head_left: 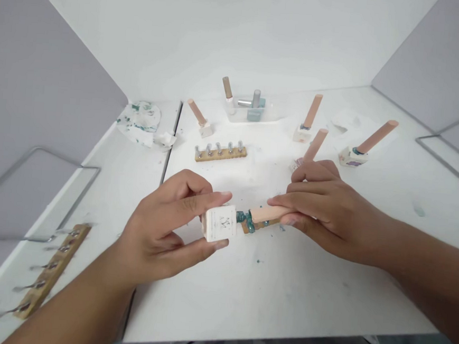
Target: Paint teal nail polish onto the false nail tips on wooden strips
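Over the worktop [282,303] my left hand [165,225] grips the white bottle [220,222] (held steady), right hand [322,208] pinching its cap [269,214].

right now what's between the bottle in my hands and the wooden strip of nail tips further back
In the head view, only bare white table lies between the held white bottle and the wooden strip; the left hand fingers arch over the bottle.

The one camera sits on the person's head and looks forward and down at the white table [284,282], quite close. The far wall is at 12 o'clock. The table's edges look bent, probably by the lens.
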`<state>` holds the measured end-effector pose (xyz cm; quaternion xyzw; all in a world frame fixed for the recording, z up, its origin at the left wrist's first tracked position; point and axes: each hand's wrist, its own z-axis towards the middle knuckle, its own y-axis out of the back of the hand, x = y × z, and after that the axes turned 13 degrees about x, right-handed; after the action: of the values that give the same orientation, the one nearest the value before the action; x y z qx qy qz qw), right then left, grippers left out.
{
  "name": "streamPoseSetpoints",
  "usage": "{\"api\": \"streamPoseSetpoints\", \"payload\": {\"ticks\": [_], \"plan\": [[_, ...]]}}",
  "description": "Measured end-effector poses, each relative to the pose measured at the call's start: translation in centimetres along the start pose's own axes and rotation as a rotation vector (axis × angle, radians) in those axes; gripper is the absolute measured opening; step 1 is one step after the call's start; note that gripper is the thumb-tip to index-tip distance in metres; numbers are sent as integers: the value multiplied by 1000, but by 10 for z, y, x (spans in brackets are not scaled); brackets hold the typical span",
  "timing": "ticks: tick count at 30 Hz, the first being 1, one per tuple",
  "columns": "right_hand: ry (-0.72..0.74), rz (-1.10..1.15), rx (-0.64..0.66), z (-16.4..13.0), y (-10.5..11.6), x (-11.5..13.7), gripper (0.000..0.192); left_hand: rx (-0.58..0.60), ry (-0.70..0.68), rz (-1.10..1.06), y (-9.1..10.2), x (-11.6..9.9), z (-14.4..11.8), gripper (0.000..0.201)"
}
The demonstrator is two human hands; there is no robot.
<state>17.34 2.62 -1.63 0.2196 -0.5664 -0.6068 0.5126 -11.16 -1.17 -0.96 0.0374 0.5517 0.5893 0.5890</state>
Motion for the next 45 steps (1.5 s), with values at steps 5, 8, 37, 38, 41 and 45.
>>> {"api": "streamPoseSetpoints", "payload": {"ticks": [5,8,37,38,41,45], "plan": [[-3,67,8,-2,0,-3,25,-23,20,2,2,1,1,57],[-18,52,-7,-2,1,-4,25,-35,26,-36,1,3,2,57],[13,-106,100,-4,7,-4,25,-72,119,-128,0,21,0,52],[11,-118,103,-3,8,-4,26,-69,120,-128,0,21,0,52],[9,-154,84,-3,7,-5,27,-62,120,-130,0,21,-1,53],[13,-186,50,-3,7,-5,24,-61,119,-149,1,21,-2,54]]}}
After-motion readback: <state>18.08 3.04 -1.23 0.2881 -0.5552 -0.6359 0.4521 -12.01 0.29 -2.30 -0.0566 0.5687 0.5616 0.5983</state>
